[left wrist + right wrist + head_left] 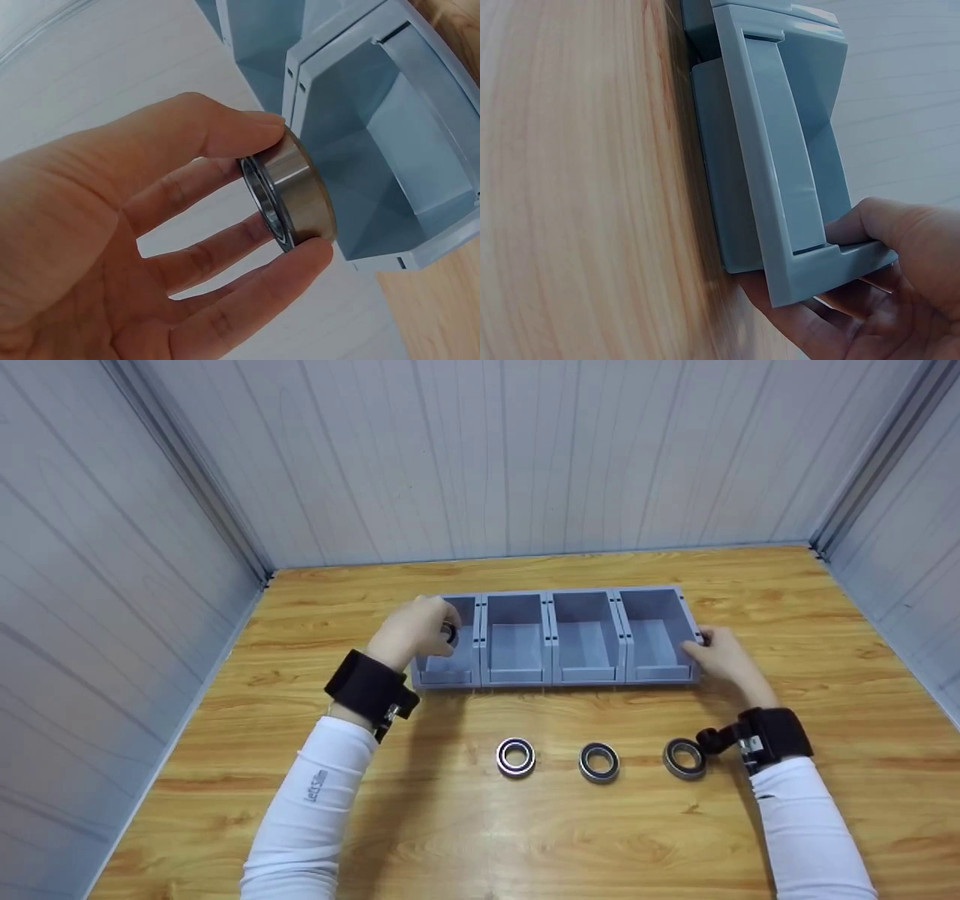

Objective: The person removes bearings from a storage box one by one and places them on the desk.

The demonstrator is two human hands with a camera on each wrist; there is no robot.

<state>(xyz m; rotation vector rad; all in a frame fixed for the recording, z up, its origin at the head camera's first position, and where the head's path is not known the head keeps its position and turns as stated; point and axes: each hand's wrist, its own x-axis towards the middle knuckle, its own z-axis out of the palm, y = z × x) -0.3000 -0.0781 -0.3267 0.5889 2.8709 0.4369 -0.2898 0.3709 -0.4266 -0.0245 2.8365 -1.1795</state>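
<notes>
A ball bearing [300, 191] is pinched between the thumb and fingers of my left hand [418, 628]. In the head view this hand is over the leftmost compartment of a row of joined grey-blue bins [514, 671]; the left wrist view shows the bearing just outside a bin's mouth. My right hand [724, 658] grips the right side wall of the rightmost bin [784, 150], its thumb inside and its fingers outside. In front of the bins lie a left bearing [501, 757], a middle bearing [583, 763] and a right bearing [667, 761], flat on the table.
The wood-grain table [600, 840] is bounded by a pale panel wall [525, 457] at the back and by walls at both sides. A black wrist camera [709, 740] on the right wrist appears close to the right bearing.
</notes>
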